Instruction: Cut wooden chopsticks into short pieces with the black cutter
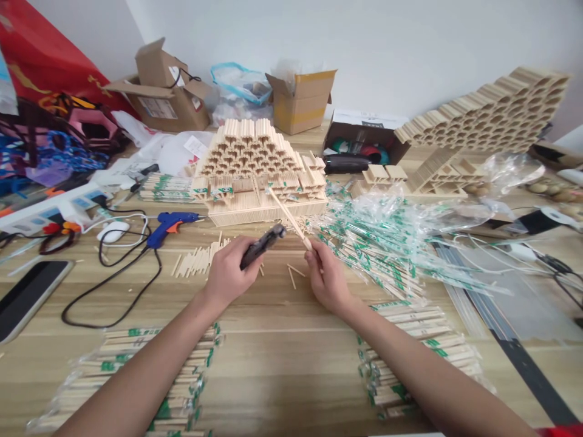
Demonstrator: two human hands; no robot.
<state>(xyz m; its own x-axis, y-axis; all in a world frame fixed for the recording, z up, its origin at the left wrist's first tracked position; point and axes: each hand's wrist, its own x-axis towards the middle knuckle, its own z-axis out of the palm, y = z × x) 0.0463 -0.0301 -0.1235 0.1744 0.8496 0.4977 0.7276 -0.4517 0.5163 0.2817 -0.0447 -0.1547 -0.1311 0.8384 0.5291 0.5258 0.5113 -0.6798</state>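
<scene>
A wooden chopstick (pixel 291 218) pinched in the right hand (pixel 328 276), held slanting above the table, left hand (pixel 230 273) closed around a dark tool (pixel 262 246), perhaps pliers, a stepped chopstick model (pixel 248 164) just beyond, blue glue gun (pixel 170 227) to the left.

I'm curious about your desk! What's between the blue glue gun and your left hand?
Short wooden sticks lie between the blue glue gun and your left hand, in the head view.

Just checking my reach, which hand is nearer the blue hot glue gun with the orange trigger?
Left. Your left hand is to the right of the blue hot glue gun with the orange trigger and closer to you; your right hand is farther right, beyond the left hand.
</scene>
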